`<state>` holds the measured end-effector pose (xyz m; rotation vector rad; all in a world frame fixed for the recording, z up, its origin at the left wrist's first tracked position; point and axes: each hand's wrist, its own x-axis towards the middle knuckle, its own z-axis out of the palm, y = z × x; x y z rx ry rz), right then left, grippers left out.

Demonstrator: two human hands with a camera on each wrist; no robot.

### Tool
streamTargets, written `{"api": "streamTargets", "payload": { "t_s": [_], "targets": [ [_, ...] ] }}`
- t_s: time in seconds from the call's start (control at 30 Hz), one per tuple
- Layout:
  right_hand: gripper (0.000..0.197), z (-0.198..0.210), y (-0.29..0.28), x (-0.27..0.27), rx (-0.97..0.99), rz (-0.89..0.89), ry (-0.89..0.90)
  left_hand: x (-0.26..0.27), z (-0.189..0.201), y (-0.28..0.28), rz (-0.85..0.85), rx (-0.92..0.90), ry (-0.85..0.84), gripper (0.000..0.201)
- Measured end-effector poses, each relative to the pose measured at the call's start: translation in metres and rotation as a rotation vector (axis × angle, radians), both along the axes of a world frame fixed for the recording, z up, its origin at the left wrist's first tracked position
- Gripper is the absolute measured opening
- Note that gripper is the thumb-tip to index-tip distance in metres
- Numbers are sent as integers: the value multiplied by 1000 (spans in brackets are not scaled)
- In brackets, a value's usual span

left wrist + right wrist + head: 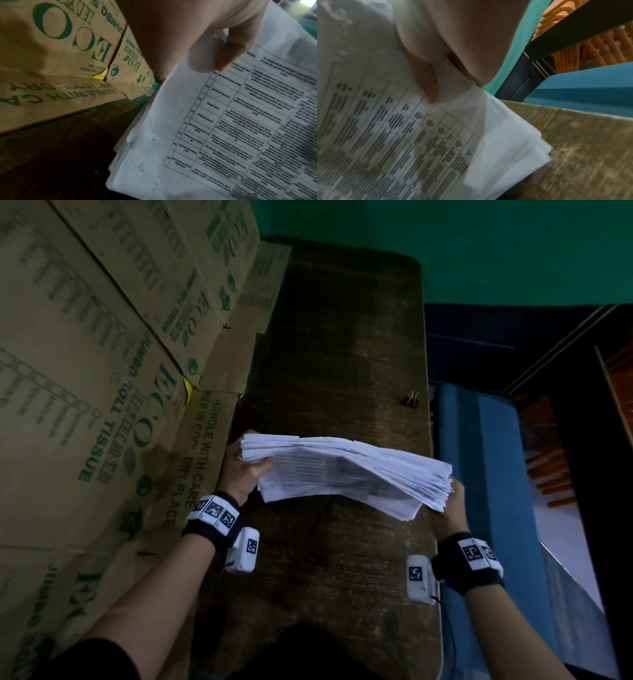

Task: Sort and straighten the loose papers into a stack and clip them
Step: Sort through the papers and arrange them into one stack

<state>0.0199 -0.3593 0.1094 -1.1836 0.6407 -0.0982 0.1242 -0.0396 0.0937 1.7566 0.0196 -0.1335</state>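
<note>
A thick stack of printed white papers hangs above the dark wooden table, held at both ends. My left hand grips the stack's left end, thumb on top of the sheets. My right hand grips the right end, where the sheet edges fan out unevenly. In the right wrist view the thumb presses on the printed top page. A black binder clip lies on the table near its right edge, beyond the stack.
Large cardboard boxes printed with green letters stand along the table's left side. A blue cushioned seat sits right of the table. A green wall lies beyond, and orange rods lie at the far right.
</note>
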Motion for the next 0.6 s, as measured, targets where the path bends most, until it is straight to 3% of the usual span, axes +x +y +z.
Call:
{"api": "streamTargets", "payload": {
  "t_s": [0.07,0.17,0.2,0.23,0.33,0.4,0.47,0.53,0.6],
  "targets": [
    [18,-6,-9,-2,-152,140,-6,0,0,0,-38,-25,12,34],
    [18,-1,-11,0,-290,164,13,1,-3,-2,-54,-43,43,34],
    [41,-3,-14,3,-338,118,25,3,-3,-1,-23,-72,72,34],
    [51,4,-14,5,-375,127,15,5,-5,0,6,-114,100,34],
    [23,36,-14,19,-612,216,-140,12,-8,6,61,-132,220,50],
    [21,64,-11,33,-654,305,-229,14,-7,3,64,101,214,63],
    [15,90,-5,47,-732,438,-300,11,4,-8,-28,245,97,83],
    [12,110,5,59,-834,553,-313,5,28,-31,-185,268,-57,101],
    [9,120,18,68,-922,616,-296,1,55,-55,-351,232,-122,106]
  ]
}}
